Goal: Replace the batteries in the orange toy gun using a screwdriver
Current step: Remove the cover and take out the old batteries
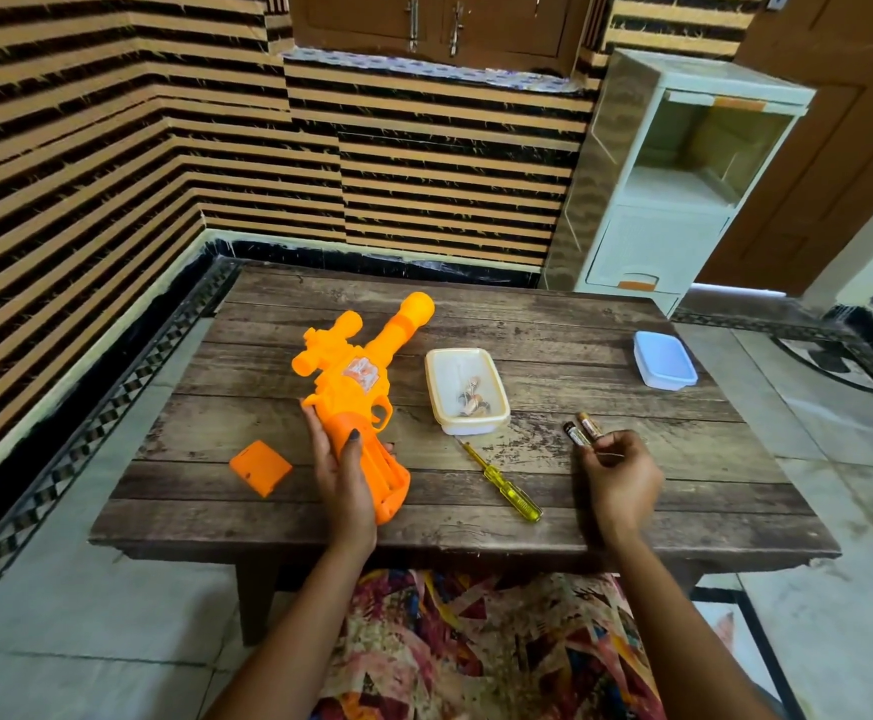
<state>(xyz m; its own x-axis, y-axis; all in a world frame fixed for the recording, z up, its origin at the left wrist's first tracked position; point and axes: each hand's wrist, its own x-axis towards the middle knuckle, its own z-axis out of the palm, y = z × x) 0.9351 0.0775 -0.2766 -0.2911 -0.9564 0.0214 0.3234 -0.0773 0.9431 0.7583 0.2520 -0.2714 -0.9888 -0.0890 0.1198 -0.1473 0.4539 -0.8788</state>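
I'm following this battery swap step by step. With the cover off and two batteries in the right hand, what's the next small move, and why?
Probably set them down. The right hand holds two batteries away from the toy gun, whose grip the left hand steadies. The cover lies off. I cannot tell old from new; if new, seat them in the grip.

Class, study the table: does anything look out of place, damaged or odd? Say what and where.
One thing: the orange battery cover lies loose, left of the toy gun, so its grip is open. That fits the job. Nothing looks spilled or broken.
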